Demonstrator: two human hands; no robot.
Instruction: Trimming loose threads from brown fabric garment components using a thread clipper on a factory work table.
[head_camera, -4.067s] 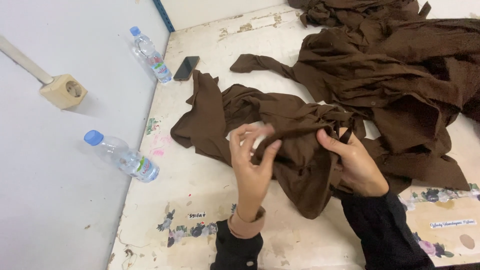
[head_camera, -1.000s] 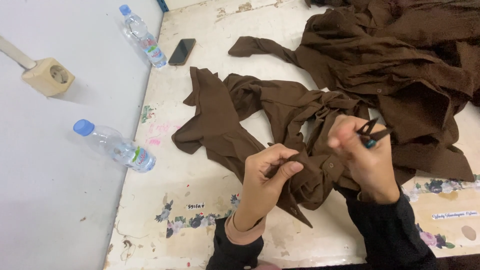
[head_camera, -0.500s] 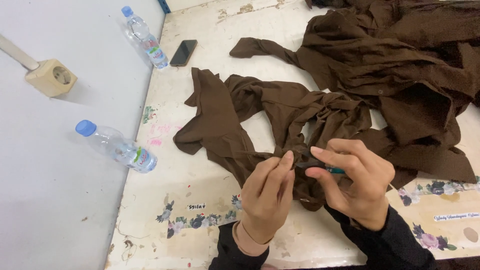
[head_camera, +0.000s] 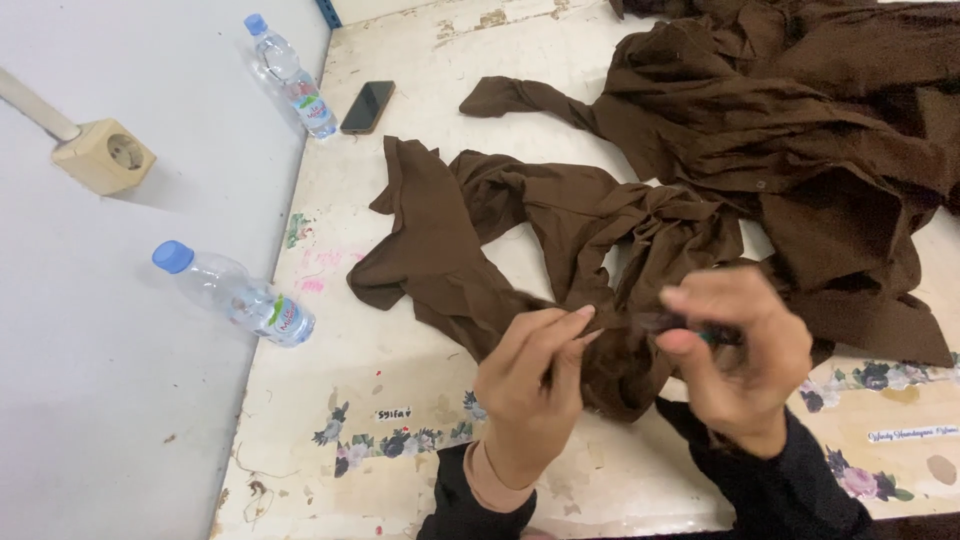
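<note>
Head view, crumpled brown cloth (head_camera: 520, 250), pinched by left hand (head_camera: 530, 395), right hand (head_camera: 745, 350)

1. Clear plastic water bottle (head_camera: 238, 294), blue cap, white-green-red label, lying on the grey floor at left.
2. Second such bottle (head_camera: 291, 76), far left, beside the table edge.
3. Black phone (head_camera: 367, 107), dark screen, flat on the table's far left.
4. Small white paper label (head_camera: 914, 435) stuck at the table's near right edge.

Both hands (head_camera: 640, 370) on brown cloth (head_camera: 560, 240)
</note>
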